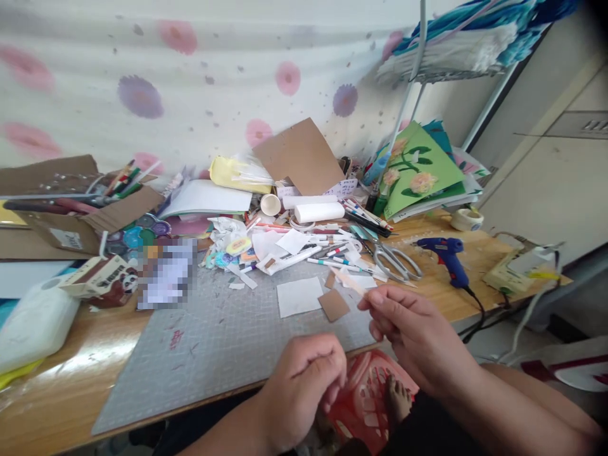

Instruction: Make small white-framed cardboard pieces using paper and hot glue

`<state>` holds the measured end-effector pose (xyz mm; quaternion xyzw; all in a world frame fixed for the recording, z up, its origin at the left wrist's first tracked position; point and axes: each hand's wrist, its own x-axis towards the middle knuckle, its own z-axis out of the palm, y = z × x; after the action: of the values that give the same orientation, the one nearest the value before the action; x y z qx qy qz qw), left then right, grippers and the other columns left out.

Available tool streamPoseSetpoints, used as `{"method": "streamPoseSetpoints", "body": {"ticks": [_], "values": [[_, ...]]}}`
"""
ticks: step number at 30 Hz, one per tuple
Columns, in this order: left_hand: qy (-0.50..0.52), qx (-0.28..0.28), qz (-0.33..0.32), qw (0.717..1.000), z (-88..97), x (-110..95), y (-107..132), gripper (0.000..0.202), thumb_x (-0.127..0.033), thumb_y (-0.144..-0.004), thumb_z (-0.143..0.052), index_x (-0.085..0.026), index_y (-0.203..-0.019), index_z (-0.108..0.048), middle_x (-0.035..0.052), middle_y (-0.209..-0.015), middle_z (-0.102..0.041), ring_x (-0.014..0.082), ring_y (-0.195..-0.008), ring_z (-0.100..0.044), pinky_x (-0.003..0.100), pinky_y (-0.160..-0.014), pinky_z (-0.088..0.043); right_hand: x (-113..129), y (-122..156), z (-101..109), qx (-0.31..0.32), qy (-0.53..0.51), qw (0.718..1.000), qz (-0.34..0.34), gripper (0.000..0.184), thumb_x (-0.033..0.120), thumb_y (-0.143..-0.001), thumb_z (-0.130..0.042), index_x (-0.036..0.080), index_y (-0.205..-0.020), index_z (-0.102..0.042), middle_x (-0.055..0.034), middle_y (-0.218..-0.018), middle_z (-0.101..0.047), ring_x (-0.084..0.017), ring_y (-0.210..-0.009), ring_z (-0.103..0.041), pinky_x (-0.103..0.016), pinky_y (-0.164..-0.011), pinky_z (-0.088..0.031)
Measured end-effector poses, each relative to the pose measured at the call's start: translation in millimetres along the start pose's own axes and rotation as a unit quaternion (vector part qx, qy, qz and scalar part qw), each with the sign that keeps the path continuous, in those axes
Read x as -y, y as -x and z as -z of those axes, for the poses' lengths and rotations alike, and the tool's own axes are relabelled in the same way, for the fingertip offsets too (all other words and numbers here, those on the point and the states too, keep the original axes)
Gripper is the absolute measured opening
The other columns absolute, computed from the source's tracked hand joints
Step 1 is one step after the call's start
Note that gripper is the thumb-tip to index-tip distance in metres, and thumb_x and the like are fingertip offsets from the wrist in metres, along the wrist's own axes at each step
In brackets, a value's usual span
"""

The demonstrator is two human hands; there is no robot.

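Observation:
My right hand, at the front edge of the desk, pinches a thin, flat wooden craft stick between thumb and fingers. The stick points up and left over the cutting mat. My left hand is curled closed by the mat's front edge; whatever its fingers may hold is hidden. Just beyond the hands lie a small brown cardboard square and a white paper piece. Both rest on the grey cutting mat.
Scissors and a blue glue gun with its cord lie to the right. Pens, paper scraps and a white roll crowd the back. A cardboard box, a drink carton and a white bottle stand left.

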<state>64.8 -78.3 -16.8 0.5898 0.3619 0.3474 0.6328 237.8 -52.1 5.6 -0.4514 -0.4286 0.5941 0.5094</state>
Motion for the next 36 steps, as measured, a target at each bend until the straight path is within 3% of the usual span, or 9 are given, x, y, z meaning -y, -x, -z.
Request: {"method": "streamPoseSetpoints", "body": {"ticks": [2, 5, 13, 17, 20, 23, 26, 31, 36], "values": [[-0.098, 0.075, -0.038, 0.992, -2.1, -2.6, 0.7, 0.033, -0.033, -0.089, -0.036, -0.019, -0.062, -0.05, -0.0032, -0.051, -0.045, 0.0098, -0.046, -0.043, 0.023, -0.052, -0.039, 2.7, -1.8, 6.6, -0.024, 0.0, 0.999, 0.022, 0.027, 0.043, -0.075, -0.068, 0.016, -0.071, -0.067, 0.0041, -0.054, -0.048, -0.007, -0.047, -0.039, -0.021, -0.048, -0.034], [-0.209, 0.15, -0.194, 0.947, -4.1, 3.2, -3.2, 0.029, -0.029, -0.087, -0.04, -0.019, -0.065, -0.057, 0.0032, -0.069, -0.061, 0.0133, -0.064, -0.056, 0.023, -0.061, -0.043, 2.4, -6.0, 20.1, -0.038, 0.048, 0.997, 0.036, 0.022, 0.041, -0.075, -0.07, 0.019, -0.08, -0.066, 0.0005, -0.075, -0.059, -0.008, -0.054, -0.046, -0.02, -0.05, -0.038], [-0.368, 0.187, -0.312, 0.856, 8.1, 32.7, -16.5, 0.013, -0.026, -0.084, -0.058, -0.021, -0.071, -0.059, -0.0026, -0.07, -0.068, 0.0109, -0.076, -0.061, 0.024, -0.083, -0.041, 5.7, -31.1, 49.5, -0.036, 0.27, 0.956, 0.107, 0.024, 0.044, -0.08, -0.06, 0.021, -0.088, -0.063, 0.0008, -0.071, -0.055, -0.012, -0.057, -0.048, -0.023, -0.051, -0.043], [-0.475, 0.156, -0.301, 0.812, 12.4, 32.3, -10.6, 0.022, -0.035, -0.084, -0.058, -0.021, -0.067, -0.056, -0.0037, -0.067, -0.067, 0.0117, -0.069, -0.059, 0.028, -0.084, -0.04, 2.4, -54.6, 68.4, -0.019, 0.398, 0.912, 0.1, 0.032, 0.045, -0.08, -0.055, 0.019, -0.098, -0.061, -0.003, -0.077, -0.062, -0.016, -0.061, -0.053, -0.027, -0.052, -0.045], [-0.509, 0.11, -0.279, 0.807, 31.8, 18.6, -9.3, 0.005, -0.027, -0.083, -0.059, -0.024, -0.08, -0.061, -0.0019, -0.081, -0.069, 0.0137, -0.075, -0.059, 0.028, -0.08, -0.042, -5.1, -74.0, 78.2, -0.009, 0.49, 0.862, 0.129, 0.028, 0.041, -0.082, -0.052, 0.02, -0.097, -0.062, -0.0052, -0.079, -0.067, -0.022, -0.072, -0.061, -0.032, -0.06, -0.049], [-0.554, -0.077, -0.125, 0.819, 73.5, -5.9, -20.2, 0.016, -0.015, -0.08, -0.054, -0.022, -0.093, -0.06, 0.0037, -0.093, -0.068, 0.0197, -0.087, -0.06, 0.032, -0.078, -0.044, -9.4, -89.8, 79.3, 0.035, 0.562, 0.811, 0.161, 0.021, 0.032, -0.083, -0.049, 0.022, -0.095, -0.063, -0.0055, -0.087, -0.071, -0.023, -0.079, -0.065, -0.033, -0.068, -0.051], [-0.603, -0.223, -0.011, 0.766, 119.5, -23.4, -39.8, 0.026, -0.03, -0.077, -0.058, -0.021, -0.101, -0.058, 0.0074, -0.103, -0.065, 0.0267, -0.098, -0.058, 0.039, -0.084, -0.043, -12.1, -102.5, 76.7, 0.057, 0.612, 0.769, 0.178, 0.023, 0.027, -0.084, -0.048, 0.021, -0.1, -0.063, -0.0078, -0.098, -0.071, -0.024, -0.086, -0.066, -0.034, -0.073, -0.051], [-0.662, -0.211, 0.058, 0.717, 149.3, -17.0, -57.1, 0.05, -0.043, -0.067, -0.067, -0.021, -0.111, -0.055, 0.0111, -0.11, -0.064, 0.0326, -0.105, -0.055, 0.045, -0.089, -0.039, -21.9, -118.7, 75.7, 0.06, 0.645, 0.732, 0.213, 0.026, 0.026, -0.086, -0.045, 0.017, -0.102, -0.064, -0.0107, -0.101, -0.071, -0.025, -0.089, -0.066, -0.035, -0.076, -0.051], [-0.647, -0.219, 0.043, 0.729, 150.6, -4.8, -58.2, 0.045, -0.042, -0.071, -0.064, -0.022, -0.11, -0.053, 0.0092, -0.102, -0.065, 0.0318, -0.101, -0.055, 0.045, -0.087, -0.038, -27.5, -121.7, 70.6, 0.072, 0.663, 0.711, 0.224, 0.029, 0.029, -0.089, -0.044, 0.015, -0.106, -0.063, -0.0144, -0.106, -0.069, -0.028, -0.095, -0.065, -0.041, -0.082, -0.051]]}}
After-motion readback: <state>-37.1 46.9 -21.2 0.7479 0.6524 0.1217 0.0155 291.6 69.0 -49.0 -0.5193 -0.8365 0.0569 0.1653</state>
